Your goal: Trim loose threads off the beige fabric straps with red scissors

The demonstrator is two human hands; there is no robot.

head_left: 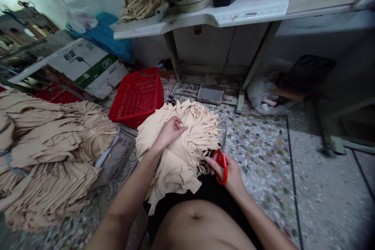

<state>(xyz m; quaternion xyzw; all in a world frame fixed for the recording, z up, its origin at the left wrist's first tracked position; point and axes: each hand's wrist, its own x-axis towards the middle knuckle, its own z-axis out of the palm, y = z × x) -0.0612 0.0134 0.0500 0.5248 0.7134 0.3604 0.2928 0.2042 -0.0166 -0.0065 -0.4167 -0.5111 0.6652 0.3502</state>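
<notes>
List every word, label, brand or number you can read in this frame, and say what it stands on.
"怡寶", as best it reads: green characters on the white cardboard box at left.
"C'estbon", probably: small logo on that box's green band, partly blurred.
Ruler markings along the sewing table edge: too small to read.
Red-handled scissors in the right hand and beige fabric bundle gripped by the left hand: no print visible.
</notes>
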